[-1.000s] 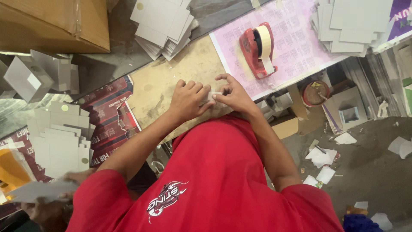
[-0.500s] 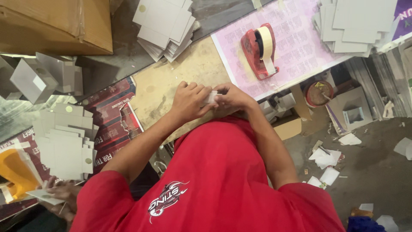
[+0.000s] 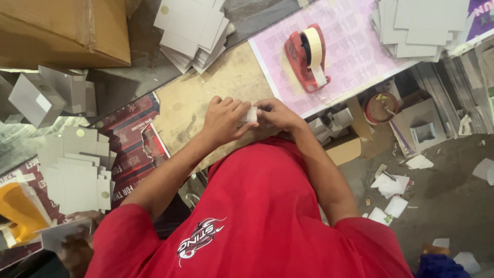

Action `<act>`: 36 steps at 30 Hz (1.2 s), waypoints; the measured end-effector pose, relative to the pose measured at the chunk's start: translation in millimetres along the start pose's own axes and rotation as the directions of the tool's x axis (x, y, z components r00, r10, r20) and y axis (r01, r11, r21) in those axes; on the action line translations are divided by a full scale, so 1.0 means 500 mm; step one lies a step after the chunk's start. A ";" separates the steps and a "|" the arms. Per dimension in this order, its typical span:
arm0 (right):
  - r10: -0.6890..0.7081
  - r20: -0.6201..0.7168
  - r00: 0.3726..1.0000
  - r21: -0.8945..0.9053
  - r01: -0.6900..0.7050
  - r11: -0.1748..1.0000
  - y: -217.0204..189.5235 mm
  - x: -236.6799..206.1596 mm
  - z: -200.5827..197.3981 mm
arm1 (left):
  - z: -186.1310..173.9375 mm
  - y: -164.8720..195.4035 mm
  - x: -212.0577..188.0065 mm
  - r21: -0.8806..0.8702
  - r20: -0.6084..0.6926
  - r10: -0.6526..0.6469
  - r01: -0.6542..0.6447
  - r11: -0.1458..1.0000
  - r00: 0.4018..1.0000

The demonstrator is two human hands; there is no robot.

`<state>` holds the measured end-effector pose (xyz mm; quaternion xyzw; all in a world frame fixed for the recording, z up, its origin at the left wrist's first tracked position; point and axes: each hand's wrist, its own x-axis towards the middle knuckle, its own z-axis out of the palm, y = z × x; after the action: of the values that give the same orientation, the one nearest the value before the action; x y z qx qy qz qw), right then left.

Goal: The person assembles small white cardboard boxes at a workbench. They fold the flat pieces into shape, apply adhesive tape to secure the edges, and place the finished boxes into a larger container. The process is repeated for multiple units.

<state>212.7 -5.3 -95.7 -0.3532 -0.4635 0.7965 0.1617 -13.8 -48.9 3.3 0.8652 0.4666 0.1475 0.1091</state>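
A small white folded cardboard piece (image 3: 250, 114) sits pinched between both hands over the tan board on the counter (image 3: 226, 82). The left hand (image 3: 225, 119) curls its fingers over the piece's near side; the right hand (image 3: 278, 114) pinches its far end with fingertips pressed together. The piece looks light and fairly stiff, likely to crease if squeezed hard, so its edges and corners seem the best hold. Beyond the piece, to its right, lies a red tape dispenser with a cream roll (image 3: 309, 57) on a pink printed sheet (image 3: 350, 46). Stacks of flat grey card blanks (image 3: 193, 31) lie beyond it to the left, near a brown corrugated carton (image 3: 67, 31).
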 end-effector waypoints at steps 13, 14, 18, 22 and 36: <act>0.024 -0.410 0.912 -0.526 -0.258 0.810 -0.061 -0.523 -0.101 | 0.041 -0.180 0.053 -0.075 -0.199 -0.478 0.473 0.878 0.855; 0.099 -0.494 0.864 -0.446 -0.349 0.824 -0.055 -0.550 -0.113 | 0.039 -0.227 0.067 -0.003 -0.202 -0.608 0.620 0.784 0.768; 0.047 -0.750 0.659 -0.438 -0.549 0.712 0.015 -0.561 -0.154 | 0.009 -0.352 0.078 0.091 -0.169 -0.694 0.712 0.696 0.700; -0.212 -0.778 0.591 -0.614 -0.646 0.453 0.098 -0.469 -0.158 | -0.007 -0.368 0.085 0.046 -0.043 -0.751 0.752 0.658 0.659; -0.364 -0.502 0.784 -0.723 -0.149 0.675 -0.093 -0.293 0.008 | -0.136 -0.156 0.024 -0.611 -0.080 -0.772 0.580 0.538 0.631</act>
<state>309.1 -69.4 5.5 -0.5945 -0.6841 0.3736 0.1972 -92.5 6.9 43.1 0.5048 0.7195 0.3624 0.3102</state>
